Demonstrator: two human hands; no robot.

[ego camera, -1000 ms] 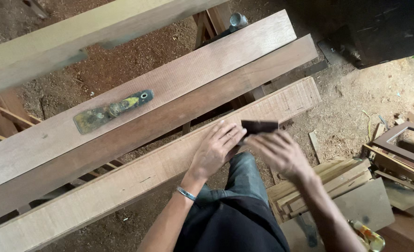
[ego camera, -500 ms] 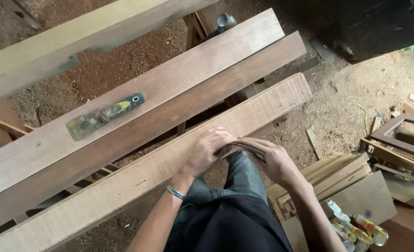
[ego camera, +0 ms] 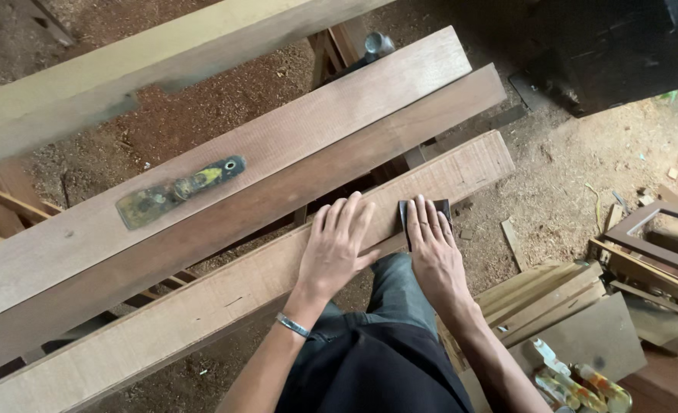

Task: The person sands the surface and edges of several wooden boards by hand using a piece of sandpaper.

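At about 9 o'clock a putty knife (ego camera: 177,191) with a yellow and black handle lies on the wide plank (ego camera: 224,176). No hand is near it.

Near the middle, the left hand (ego camera: 337,248) lies flat on the near plank (ego camera: 201,306), fingers spread wide. It holds nothing and seems to press the plank down. A thin band (ego camera: 293,325) sits on that wrist.

Just to its right, at about 3 o'clock from it, the right hand (ego camera: 433,252) lies flat too, fingers close together. It presses a dark sheet of sandpaper (ego camera: 423,210) onto the near plank, close to the plank's far end. Only the top edge of the sandpaper peeks out past the fingertips.

This looks like the sanding step, with the plank top being rubbed smooth. The next rub would need the right hand to keep the paper flat and slide it along the plank, while the left hand keeps the wood from shifting.

Most of the sandpaper is hidden under the hand. What holds the planks up is mostly hidden below them. At 5 o'clock, some bottles (ego camera: 576,382) are cut off by the edge and hard to make out.
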